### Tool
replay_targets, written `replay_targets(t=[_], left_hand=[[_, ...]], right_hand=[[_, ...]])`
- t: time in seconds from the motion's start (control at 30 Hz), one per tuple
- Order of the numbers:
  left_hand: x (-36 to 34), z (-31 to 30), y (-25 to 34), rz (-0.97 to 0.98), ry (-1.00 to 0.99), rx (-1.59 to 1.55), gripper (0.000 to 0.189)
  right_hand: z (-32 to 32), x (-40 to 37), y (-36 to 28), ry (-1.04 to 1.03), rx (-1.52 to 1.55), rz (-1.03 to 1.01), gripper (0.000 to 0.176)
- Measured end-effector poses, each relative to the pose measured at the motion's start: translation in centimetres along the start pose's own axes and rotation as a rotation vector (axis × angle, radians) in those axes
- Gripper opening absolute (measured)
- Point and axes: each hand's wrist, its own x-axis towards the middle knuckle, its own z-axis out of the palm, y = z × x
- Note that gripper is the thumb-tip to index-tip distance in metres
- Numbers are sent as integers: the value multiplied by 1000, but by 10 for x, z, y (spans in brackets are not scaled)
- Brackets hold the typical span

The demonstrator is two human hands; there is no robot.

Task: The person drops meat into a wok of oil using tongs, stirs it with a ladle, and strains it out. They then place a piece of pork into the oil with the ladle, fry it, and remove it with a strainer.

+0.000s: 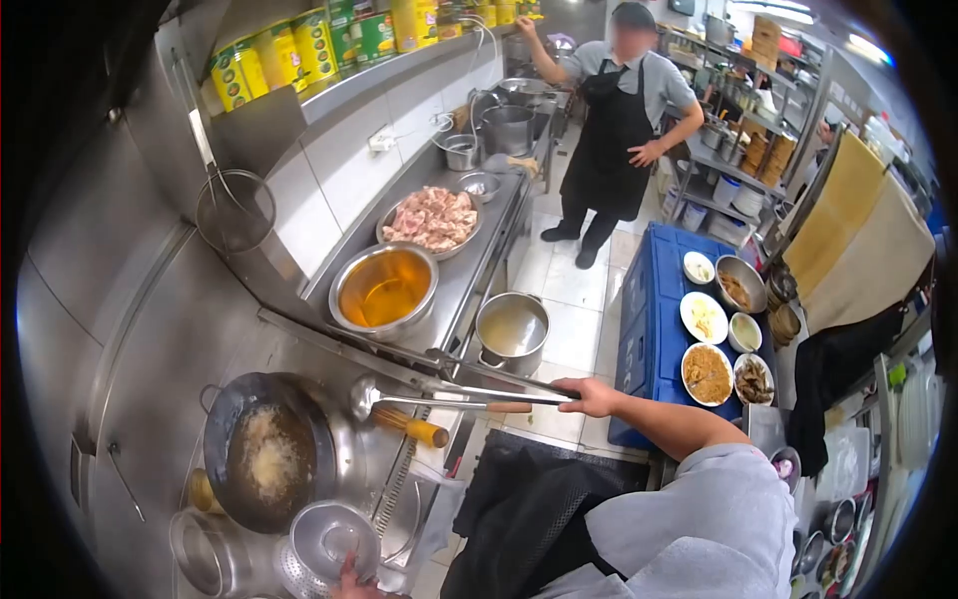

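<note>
My right hand (589, 397) is closed around the end of a long metal handle (504, 373) that reaches left over the stove edge; the head of this tool cannot be made out. Just below it lies a ladle (429, 403) with a wooden grip, beside a bamboo brush (411, 426). At the bottom, my left hand (351, 581) is partly cut off, its fingers on the near side of a pale round bowl (336, 539). A perforated strainer (292, 571) is partly under that bowl. Pale, frothy contents (269, 454) are in the dark wok (225, 419).
A steel bowl of amber liquid (384, 290) and a bowl of raw meat pieces (431, 220) stand on the counter. A pot (512, 329) is on the floor side. Filled dishes (707, 374) sit on a blue chest (649, 309). A person in a black apron (611, 140) stands beyond.
</note>
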Motion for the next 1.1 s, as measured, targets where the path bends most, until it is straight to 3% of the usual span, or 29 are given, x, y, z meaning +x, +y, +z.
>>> replay_targets(t=[0.03, 0.07, 0.13, 0.2, 0.27, 0.3, 0.37, 0.4, 0.47, 0.5, 0.53, 0.6, 0.7, 0.83, 0.93, 1.03, 1.1], left_hand=[[7, -1, -1, 74, -116, 363, 37], [12, 2, -13, 74, -116, 375, 37], [18, 11, -47, 267, -129, 645, 38], [10, 17, -32, 202, -151, 575, 41], [-14, 34, 32, -67, -81, 84, 38], [-12, 42, 36, -62, -78, 89, 38], [-7, 57, 42, -525, 160, -720, 32], [-16, 64, 68, -520, 165, -708, 32], [-33, 83, 115, -314, 126, -493, 29], [-32, 86, 109, -26, 24, -180, 28], [-32, 92, 104, -26, 31, -181, 28], [-49, 114, 164, -354, 214, -718, 31], [-69, 137, 210, -275, 298, -677, 30], [-75, 147, 213, -271, 235, -674, 37], [-75, 152, 205, -373, 196, -644, 45], [-78, 156, 209, -388, 241, -642, 53], [-84, 157, 227, -450, 408, -623, 53]], right_hand=[[-3, -10, -1, -1, 72, 97, 61], [-5, -17, 2, -3, 141, 190, 60], [-4, -22, 24, 31, 130, 181, 57], [-6, -22, 41, 21, 95, 213, 57], [-12, -17, 62, 42, 20, 197, 57], [-16, -14, 73, 60, -60, 184, 57], [-37, -12, 84, 26, -116, 247, 58], [-48, -10, 84, -14, -179, 310, 58], [-52, -4, 113, 22, -286, 320, 58], [-57, 0, 122, 17, -301, 343, 58], [-62, 5, 130, 11, -318, 364, 59], [-72, 16, 142, 3, -327, 384, 60], [-82, 32, 158, -25, -331, 398, 62], [-91, 51, 164, -83, -339, 372, 66], [-101, 61, 161, -132, -346, 369, 68], [-103, 67, 167, -137, -357, 361, 68], [-104, 68, 170, -148, -360, 363, 68]])
